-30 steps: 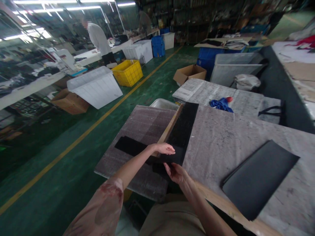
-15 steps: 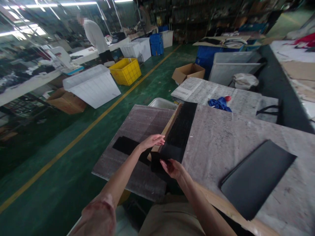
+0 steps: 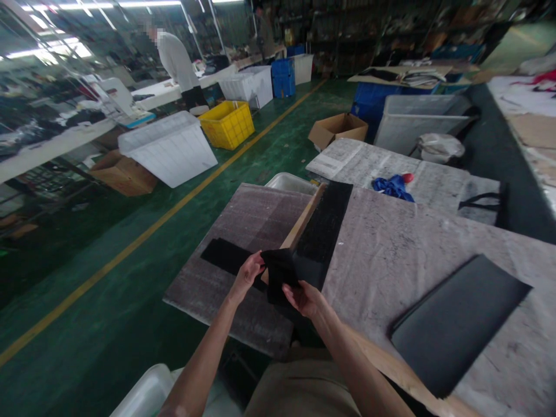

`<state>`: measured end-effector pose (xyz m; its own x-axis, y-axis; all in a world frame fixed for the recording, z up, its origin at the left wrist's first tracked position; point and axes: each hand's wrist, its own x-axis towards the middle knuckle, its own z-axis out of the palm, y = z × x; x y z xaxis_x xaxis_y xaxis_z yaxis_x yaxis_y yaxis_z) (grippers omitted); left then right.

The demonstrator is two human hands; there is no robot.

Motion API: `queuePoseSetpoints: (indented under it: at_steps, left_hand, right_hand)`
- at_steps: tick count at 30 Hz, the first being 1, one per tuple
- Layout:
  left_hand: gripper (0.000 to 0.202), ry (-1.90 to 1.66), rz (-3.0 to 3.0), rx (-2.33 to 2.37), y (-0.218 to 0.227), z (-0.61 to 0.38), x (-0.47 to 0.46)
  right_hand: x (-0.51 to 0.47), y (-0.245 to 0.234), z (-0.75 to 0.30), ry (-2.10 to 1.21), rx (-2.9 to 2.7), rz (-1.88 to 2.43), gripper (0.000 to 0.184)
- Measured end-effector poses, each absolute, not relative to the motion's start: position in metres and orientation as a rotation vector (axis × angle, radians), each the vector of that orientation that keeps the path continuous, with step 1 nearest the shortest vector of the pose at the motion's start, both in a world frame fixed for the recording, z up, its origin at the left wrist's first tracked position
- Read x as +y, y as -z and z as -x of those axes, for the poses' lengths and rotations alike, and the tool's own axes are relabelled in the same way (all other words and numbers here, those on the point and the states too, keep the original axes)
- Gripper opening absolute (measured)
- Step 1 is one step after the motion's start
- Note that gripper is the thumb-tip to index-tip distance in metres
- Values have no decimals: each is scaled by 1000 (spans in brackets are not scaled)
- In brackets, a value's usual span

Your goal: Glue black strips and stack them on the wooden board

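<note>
A black flat piece (image 3: 280, 272), fabric or thin sheet, is stretched between my hands over the near end of a wooden strip (image 3: 299, 223). My left hand (image 3: 251, 271) pinches its left corner. My right hand (image 3: 305, 298) grips its lower right edge, thumb and fingers closed on it. Behind it, a long black sheet (image 3: 325, 226) lies along the table edge beside the strip. Left of my left hand, black strips (image 3: 223, 256) rest on a lower board (image 3: 256, 211). To the right, a stack of dark sheets (image 3: 463, 324) lies on the grey-brown worktable (image 3: 369, 260).
Beyond the table stand a cardboard box (image 3: 339, 130), a grey bin (image 3: 421, 119) and a board with a blue cloth (image 3: 393, 187). Across the yellow floor line are a yellow crate (image 3: 228, 124), a white bin (image 3: 169, 150) and a person in white (image 3: 176, 61) at a long bench.
My left hand has moved left and down from above the wooden strip, now holding the black piece's corner, which has lifted and spread leftward. My right hand keeps its hold. The view has shifted slightly.
</note>
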<state>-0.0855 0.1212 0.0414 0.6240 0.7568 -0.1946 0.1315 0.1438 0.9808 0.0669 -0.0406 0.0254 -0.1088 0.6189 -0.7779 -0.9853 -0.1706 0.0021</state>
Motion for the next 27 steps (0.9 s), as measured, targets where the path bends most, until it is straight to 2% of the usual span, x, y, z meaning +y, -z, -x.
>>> queuePoseSetpoints:
  at_steps: [5, 10, 11, 19, 27]
  left_hand:
    - [69, -596, -1374, 951, -27, 70, 112]
    - [26, -570, -1435, 1012, -18, 59, 109]
    - [23, -567, -1447, 1027, -17, 59, 108]
    - [26, -575, -1445, 1107, -16, 63, 101]
    - [26, -588, -1448, 1087, -14, 65, 99]
  right_hand:
    - [-38, -41, -67, -1610, 744, 861, 46]
    - [-38, -48, -65, -1593, 758, 907, 49]
    - [-38, -49, -65, -1591, 756, 913, 48]
    - [-39, -48, -63, -1587, 719, 939, 65]
    - [-39, -53, -58, -1533, 664, 1019, 68]
